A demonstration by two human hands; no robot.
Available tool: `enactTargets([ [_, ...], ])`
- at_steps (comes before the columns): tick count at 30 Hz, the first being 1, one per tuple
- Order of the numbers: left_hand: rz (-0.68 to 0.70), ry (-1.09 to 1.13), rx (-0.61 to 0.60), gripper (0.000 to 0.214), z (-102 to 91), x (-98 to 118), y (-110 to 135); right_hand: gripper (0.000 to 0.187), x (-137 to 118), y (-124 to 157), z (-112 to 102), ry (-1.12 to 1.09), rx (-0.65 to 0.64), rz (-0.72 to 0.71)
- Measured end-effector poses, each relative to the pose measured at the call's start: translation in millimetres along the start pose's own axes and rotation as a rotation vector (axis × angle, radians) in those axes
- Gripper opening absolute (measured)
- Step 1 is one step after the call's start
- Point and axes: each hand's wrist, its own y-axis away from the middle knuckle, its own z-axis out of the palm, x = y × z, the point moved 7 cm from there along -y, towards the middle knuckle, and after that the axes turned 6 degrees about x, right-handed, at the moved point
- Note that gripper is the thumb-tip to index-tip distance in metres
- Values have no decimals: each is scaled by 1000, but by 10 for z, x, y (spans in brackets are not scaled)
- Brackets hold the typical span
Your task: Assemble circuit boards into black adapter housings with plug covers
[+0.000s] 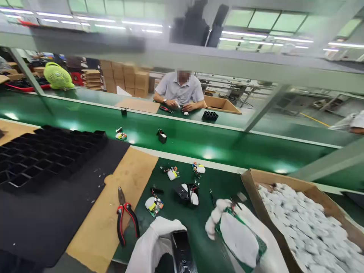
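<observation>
My left hand [155,242], in a white glove, is closed around a black plastic housing [183,250] at the bottom centre. To its right my right hand [273,246], also gloved, grips a green circuit board [260,244] with a large white pad [239,237] on it. Thin leads stick up near its fingertips. Ahead of both hands stands a small black case [182,193] with white pieces inside. Small circuit boards with white pads lie around it, one [154,204] nearer my left hand and another [172,172] behind.
Red-and-black pliers [121,212] rest at the left on brown cardboard [85,231]. Many black housings [51,151] stand on a dark mat. A carton [253,189] of white pieces is at the right. Across the green conveyor [227,148], a person [182,91] handles small parts.
</observation>
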Motion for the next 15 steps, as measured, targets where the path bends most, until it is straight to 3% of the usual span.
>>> enactTargets([
  [3, -226, 29, -58, 28, 202, -297, 16, 43, 233, 266, -421, -82, 69, 14],
  [6, -348, -64, -119, 31, 298, -527, 50, 35, 318, 384, -629, -102, 112, 17],
  [10, -412, -155, -135, 25, 322, -674, 78, 34, 220, 419, -620, -108, 107, -21],
  [15, -338, -143, -85, 20, 313, -498, 144, 33, 82, 374, -428, -135, 60, -111],
])
